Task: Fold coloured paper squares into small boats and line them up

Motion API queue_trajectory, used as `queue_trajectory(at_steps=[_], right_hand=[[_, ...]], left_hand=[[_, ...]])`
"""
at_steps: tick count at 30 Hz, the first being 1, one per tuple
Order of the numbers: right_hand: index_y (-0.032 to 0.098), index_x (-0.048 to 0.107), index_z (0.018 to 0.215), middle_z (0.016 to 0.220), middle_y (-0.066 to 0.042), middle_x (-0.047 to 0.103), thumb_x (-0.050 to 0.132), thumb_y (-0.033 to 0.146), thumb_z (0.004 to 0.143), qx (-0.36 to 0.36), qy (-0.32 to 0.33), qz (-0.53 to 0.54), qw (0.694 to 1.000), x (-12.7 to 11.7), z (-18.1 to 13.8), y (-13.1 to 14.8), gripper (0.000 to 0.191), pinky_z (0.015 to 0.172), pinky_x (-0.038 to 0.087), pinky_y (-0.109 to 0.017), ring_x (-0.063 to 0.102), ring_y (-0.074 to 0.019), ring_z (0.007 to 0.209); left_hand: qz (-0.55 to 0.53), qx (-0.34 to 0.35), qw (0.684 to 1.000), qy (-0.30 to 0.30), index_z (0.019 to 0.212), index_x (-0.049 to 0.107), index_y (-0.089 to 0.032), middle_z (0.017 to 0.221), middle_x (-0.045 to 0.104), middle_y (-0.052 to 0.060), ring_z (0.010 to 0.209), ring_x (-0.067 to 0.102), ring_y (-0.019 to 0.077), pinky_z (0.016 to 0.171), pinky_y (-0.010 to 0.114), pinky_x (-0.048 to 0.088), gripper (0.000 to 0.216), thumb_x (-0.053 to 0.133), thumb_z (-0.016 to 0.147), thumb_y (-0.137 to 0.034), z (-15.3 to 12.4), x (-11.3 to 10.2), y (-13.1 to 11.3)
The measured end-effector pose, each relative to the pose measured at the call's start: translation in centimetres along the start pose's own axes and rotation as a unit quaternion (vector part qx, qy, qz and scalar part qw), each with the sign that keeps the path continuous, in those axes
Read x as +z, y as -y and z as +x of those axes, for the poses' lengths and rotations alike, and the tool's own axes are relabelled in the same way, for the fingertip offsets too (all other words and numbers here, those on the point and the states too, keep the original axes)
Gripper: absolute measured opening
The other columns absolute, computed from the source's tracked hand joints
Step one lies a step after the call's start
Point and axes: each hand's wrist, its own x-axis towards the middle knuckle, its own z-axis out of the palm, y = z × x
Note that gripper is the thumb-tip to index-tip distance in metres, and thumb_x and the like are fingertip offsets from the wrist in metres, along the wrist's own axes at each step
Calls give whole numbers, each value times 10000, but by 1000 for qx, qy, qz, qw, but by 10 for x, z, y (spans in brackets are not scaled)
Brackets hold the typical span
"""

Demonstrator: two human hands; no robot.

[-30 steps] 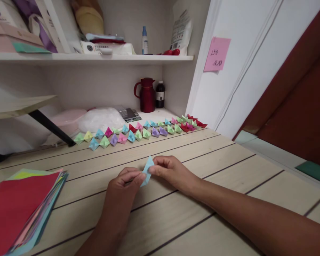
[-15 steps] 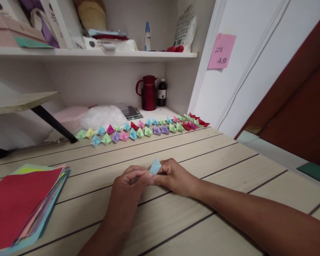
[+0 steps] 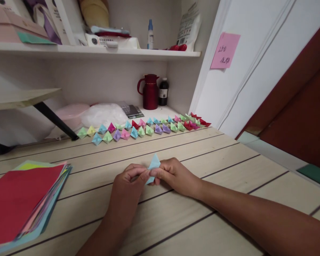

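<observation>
At a wooden table (image 3: 192,222), the left hand (image 3: 126,188) and right hand (image 3: 177,176) together pinch a folded piece of blue paper (image 3: 154,161) near rows of paper boats (image 3: 149,131).

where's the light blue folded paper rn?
Head view, below centre: the light blue folded paper is pinched between the left hand and right hand, right of the paper stack.

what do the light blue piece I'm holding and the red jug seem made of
Light blue piece: probably matte paper, judging by its thin, straight folded edges. Red jug: smooth, slightly shiny; perhaps coated metal or plastic, the sheen fits either.
</observation>
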Motion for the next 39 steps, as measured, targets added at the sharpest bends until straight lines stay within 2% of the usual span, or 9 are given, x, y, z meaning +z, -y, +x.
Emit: queue_trajectory(at_steps=[4,6,8,11,16,20,24,30,39], right_hand=[[200,697,996,987,-48,699,707,415,801,-46,4,-68,997,-7,3,-3,290,790,508,-303,640,-190,868],[257,556,1267,1205,-73,618,803,336,705,-50,-14,-110,993,-15,3,-6,619,839,512,-346,617,-209,966],[290,429,1367,1324,-89,519,821,255,673,-37,-37,-135,990,-24,3,-10,798,851,517,-368,599,-210,1011],[277,429,1323,1296,-83,505,787,157,678,-19,-45,-159,986,-32,3,-13,747,858,514,-376,588,-205,1023],[245,480,1171,1208,-71,537,755,116,689,-31,-33,-175,984,-31,2,-10,570,848,504,-375,581,-203,1006],[225,477,1067,1202,-73,546,688,79,724,-47,-30,-161,985,-30,1,-6,428,804,508,-329,594,-181,964],[223,506,1023,1025,-23,632,643,70,748,-58,-10,-177,982,-33,2,-7,343,775,495,-293,613,-161,876],[236,579,1077,920,0,694,592,95,818,-45,-20,-187,981,-34,3,-9,295,751,471,-261,636,-151,836],[243,628,1071,796,26,700,561,82,830,-34,-53,-201,978,-31,7,-13,297,697,440,-235,627,-133,738]], left_hand=[[209,133,966,-73,732,741,-262,802,690,12,814,637,212,881,381,446,174,588,816,-259,5,-7,7],[317,199,925,-70,759,733,-275,841,700,13,862,637,233,974,458,374,180,580,824,-206,8,-9,11],[371,212,904,-33,819,721,-270,939,695,27,918,630,251,950,472,385,172,578,826,-175,9,-9,15],[368,173,913,18,973,672,-240,1062,661,58,993,608,263,861,428,451,196,594,812,-160,11,-7,19],[310,114,944,-9,1044,569,-210,1056,635,62,1024,597,260,875,428,472,308,627,752,-129,11,-8,21],[270,167,947,48,1031,564,-242,1152,587,55,1104,564,235,919,400,463,312,565,768,-75,8,-10,19],[306,180,929,107,946,618,-249,1256,543,60,1090,564,236,919,431,451,252,482,831,-70,6,-10,19],[320,162,930,85,992,639,-251,1208,567,52,1136,535,248,950,444,428,247,531,827,-102,10,-12,24],[287,174,938,83,997,617,-240,1066,616,28,981,588,197,844,344,468,202,501,853,-159,10,-11,17]])
